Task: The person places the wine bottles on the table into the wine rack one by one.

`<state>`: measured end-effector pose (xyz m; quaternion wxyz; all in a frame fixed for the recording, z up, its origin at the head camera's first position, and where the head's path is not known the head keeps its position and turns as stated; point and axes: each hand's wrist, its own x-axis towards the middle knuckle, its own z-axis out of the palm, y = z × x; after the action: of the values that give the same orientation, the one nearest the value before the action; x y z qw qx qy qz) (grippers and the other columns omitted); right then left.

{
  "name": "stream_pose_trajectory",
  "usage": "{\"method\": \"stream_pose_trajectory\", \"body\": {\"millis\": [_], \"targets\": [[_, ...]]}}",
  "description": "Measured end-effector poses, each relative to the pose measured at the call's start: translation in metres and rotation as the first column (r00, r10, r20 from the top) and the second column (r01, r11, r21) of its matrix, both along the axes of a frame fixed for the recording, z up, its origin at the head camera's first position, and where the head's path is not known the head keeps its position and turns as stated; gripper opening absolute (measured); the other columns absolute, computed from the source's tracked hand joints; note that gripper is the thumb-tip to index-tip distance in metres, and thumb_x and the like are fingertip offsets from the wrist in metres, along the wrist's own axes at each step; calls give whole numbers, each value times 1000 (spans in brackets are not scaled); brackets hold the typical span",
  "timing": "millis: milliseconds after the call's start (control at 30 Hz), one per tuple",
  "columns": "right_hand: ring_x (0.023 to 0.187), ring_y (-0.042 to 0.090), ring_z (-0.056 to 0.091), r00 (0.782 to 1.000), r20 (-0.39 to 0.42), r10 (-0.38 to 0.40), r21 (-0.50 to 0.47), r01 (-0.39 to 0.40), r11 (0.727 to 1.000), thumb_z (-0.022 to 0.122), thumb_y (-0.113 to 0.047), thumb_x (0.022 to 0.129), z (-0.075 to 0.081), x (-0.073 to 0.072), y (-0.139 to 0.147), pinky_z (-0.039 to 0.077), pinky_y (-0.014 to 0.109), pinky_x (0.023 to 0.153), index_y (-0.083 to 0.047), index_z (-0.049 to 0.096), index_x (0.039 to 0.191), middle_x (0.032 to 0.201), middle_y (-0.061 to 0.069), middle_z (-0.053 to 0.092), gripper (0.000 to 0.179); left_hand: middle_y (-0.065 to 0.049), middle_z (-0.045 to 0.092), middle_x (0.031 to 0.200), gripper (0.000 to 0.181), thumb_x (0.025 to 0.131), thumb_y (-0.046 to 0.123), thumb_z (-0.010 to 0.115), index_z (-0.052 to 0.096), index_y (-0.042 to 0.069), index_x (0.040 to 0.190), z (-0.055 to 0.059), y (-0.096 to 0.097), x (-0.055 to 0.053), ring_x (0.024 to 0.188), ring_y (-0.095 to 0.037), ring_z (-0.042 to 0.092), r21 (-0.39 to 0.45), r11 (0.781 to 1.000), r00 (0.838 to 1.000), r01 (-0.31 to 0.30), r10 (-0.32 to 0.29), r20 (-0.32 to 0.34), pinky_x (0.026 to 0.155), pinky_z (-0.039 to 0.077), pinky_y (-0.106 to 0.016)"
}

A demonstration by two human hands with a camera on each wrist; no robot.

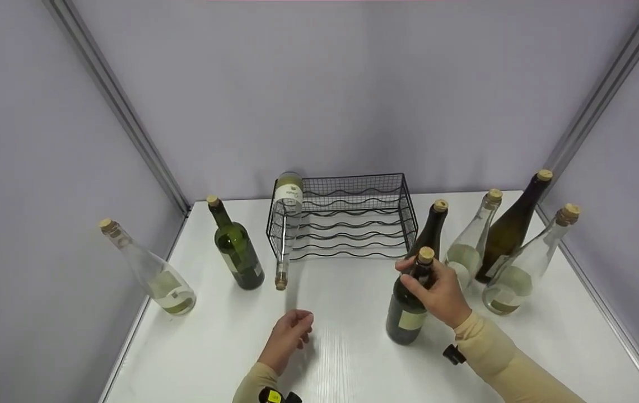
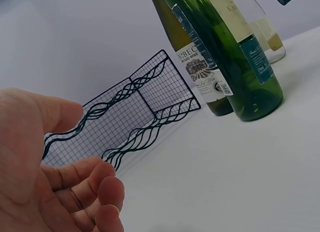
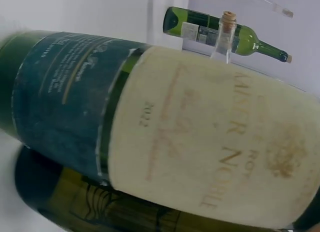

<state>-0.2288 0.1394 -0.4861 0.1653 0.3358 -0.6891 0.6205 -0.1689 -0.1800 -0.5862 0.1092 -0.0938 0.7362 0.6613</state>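
My right hand (image 1: 442, 291) grips a dark green wine bottle (image 1: 402, 322) round its neck, below the cork. The bottle is close to upright over the right part of the table, and its cream and teal labels (image 3: 210, 137) fill the right wrist view. My left hand (image 1: 290, 337) hovers near the front middle, fingers loosely bent, nothing in them. Ahead of it, a clear corked bottle (image 1: 289, 218) lies in the left end of a black wire wine rack (image 1: 353, 225), its neck poking out over the front.
Behind the right hand stand a dark bottle (image 1: 431, 229), two clear bottles (image 1: 463, 257) and a tall brown bottle (image 1: 507, 235). To the left, a green bottle (image 1: 239, 252) and a clear bottle (image 1: 165, 282) stand on the white table (image 1: 347, 364). Pale walls enclose the back and sides.
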Motion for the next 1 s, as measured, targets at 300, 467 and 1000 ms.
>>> {"method": "stream_pose_trajectory", "body": {"millis": [300,467,1000], "targets": [[97,35,64,999,36,-15,26,14,1000,67,13,81,-16,3,0,49,26,88,9,60,94,99,25,66,15,-10,59,94,53,95,40,59,53,-5,122,-7,0,1,81,-25,58,-25,1000,1000,17,-16,22,67,46,-34],[97,34,63,998,52,-30,40,28,999,65,12,82,-15,5,-3,50,28,88,7,59,93,99,23,67,14,-10,60,95,51,95,39,59,54,-3,121,-4,3,1,81,-24,58,-40,999,1000,19,-18,26,67,47,-34],[97,32,65,998,55,-24,76,20,997,68,3,85,-9,-3,-42,50,34,88,6,63,97,101,17,69,13,-6,57,88,32,98,25,57,56,-3,114,57,23,2,74,-21,55,-99,984,980,150,-161,-116,62,44,-29]]}}
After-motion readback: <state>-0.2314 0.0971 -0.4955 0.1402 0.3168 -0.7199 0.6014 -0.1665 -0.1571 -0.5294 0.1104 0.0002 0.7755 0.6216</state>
